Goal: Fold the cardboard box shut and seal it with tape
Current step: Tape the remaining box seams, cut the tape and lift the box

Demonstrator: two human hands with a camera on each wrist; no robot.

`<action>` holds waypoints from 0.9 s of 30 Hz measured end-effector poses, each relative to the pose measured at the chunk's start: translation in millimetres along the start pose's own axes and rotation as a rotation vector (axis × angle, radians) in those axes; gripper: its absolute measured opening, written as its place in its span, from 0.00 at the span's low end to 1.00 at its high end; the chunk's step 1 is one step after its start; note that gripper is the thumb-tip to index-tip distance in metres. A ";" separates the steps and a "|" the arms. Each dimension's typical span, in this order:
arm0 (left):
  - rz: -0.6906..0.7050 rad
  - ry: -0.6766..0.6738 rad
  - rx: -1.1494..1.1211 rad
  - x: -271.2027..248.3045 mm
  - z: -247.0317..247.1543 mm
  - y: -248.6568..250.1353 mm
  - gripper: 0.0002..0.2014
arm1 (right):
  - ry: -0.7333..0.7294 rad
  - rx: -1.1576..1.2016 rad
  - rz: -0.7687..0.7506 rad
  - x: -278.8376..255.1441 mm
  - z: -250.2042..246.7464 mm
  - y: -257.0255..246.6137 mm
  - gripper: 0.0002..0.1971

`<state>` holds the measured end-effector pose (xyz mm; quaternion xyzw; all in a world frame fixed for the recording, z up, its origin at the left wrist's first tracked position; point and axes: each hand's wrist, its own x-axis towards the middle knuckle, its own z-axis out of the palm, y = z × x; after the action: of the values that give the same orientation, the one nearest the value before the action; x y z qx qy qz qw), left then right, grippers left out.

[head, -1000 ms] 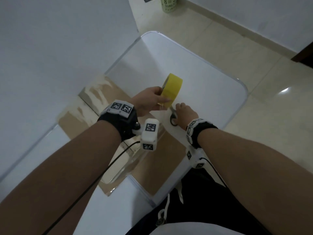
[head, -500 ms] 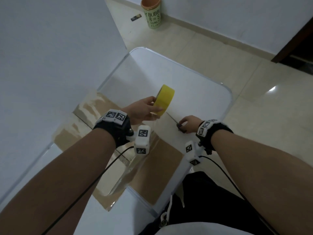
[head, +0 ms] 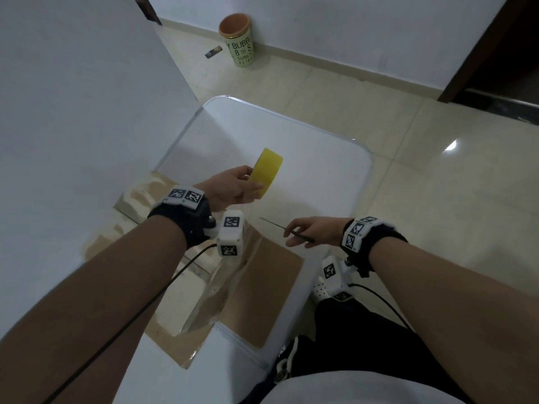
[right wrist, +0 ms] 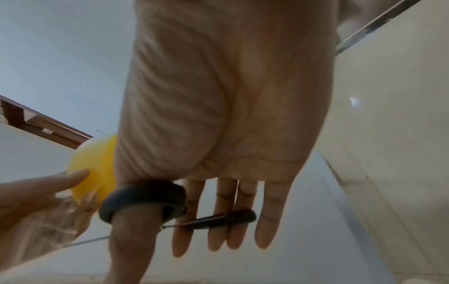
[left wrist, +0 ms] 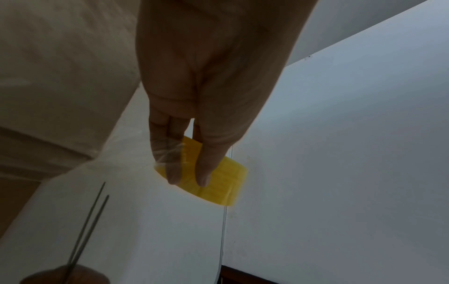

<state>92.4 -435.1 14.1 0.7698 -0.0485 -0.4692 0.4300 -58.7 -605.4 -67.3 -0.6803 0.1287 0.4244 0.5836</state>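
Taping step: yellow tape roll (head: 267, 175) gripped in left hand (head: 230, 189); black-handled scissors (right wrist: 179, 208) held in right hand (head: 313, 231); next, strip to be cut over flat brown cardboard box (head: 262, 290)

A glossy cream tiled floor (head: 393, 118) is seen, marked by a bright light reflection (head: 450, 145). White walls (head: 335, 33) are edged by a pale skirting. A green cylindrical bin (head: 237, 39) is stood against the wall, and a dark wooden door frame (head: 478, 51) is visible at the right.
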 end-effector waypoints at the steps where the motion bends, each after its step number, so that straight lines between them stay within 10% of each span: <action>1: 0.002 0.001 0.001 0.2 -0.2 0.7 0.05 | 0.010 -0.022 -0.026 -0.1 1.9 -3.0 0.08; 27: 0.078 0.034 0.045 3.6 6.1 10.5 0.21 | 0.177 -0.100 -0.212 -3.6 1.8 -38.5 0.10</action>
<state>93.2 -447.2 18.0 0.7846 -0.0816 -0.4376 0.4315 -35.9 -594.0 -38.2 -0.7531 0.0855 0.3047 0.5769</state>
